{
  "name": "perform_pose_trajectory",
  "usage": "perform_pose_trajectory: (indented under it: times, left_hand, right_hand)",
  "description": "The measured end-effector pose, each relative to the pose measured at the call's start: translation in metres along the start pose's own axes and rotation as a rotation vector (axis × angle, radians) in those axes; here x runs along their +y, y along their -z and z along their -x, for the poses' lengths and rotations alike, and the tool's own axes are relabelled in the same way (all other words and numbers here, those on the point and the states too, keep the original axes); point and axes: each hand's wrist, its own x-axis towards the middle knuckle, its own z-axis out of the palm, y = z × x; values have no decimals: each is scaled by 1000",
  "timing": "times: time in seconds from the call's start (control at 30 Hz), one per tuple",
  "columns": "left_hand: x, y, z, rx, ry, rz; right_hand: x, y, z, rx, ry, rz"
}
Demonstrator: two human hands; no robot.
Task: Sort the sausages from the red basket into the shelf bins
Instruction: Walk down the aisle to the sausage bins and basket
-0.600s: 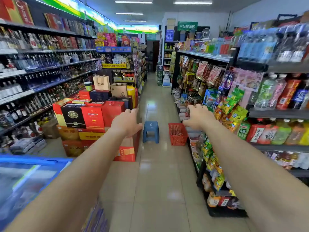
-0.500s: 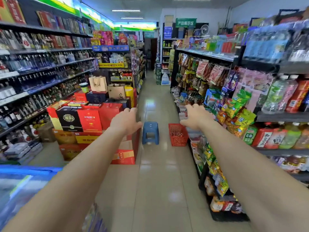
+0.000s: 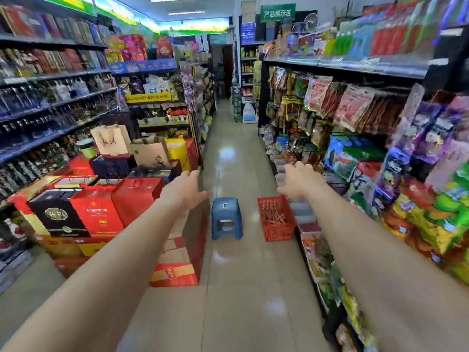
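Note:
A red basket [image 3: 272,229] stands on the aisle floor ahead, holding several reddish sausages [image 3: 276,219]. Just right of it, low clear shelf bins [image 3: 302,212] line the foot of the right-hand shelving. Both my arms stretch forward. My left hand [image 3: 184,190] hovers above the aisle left of the basket, fingers relaxed and empty. My right hand [image 3: 298,180] floats above and a little behind the basket, near the bins, fingers loosely spread and holding nothing. Both hands are well short of the basket.
A blue plastic stool [image 3: 225,218] sits left of the basket in mid-aisle. Stacked red gift boxes [image 3: 137,196] crowd the left side. Snack racks [image 3: 355,128] fill the right shelving. The tiled floor [image 3: 236,288] runs ahead between them.
The view has moved forward along the aisle, so basket and stool look closer. My right hand's fingers have spread from a looser curl. Both arms stay stretched out.

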Motion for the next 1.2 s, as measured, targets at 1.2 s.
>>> perform_pose_trajectory:
  times: [1.2]
  left_hand:
    - [28,-135,-989,-146,-104,-4]
  right_hand:
    - [16,-71,-984,-56,22,15]
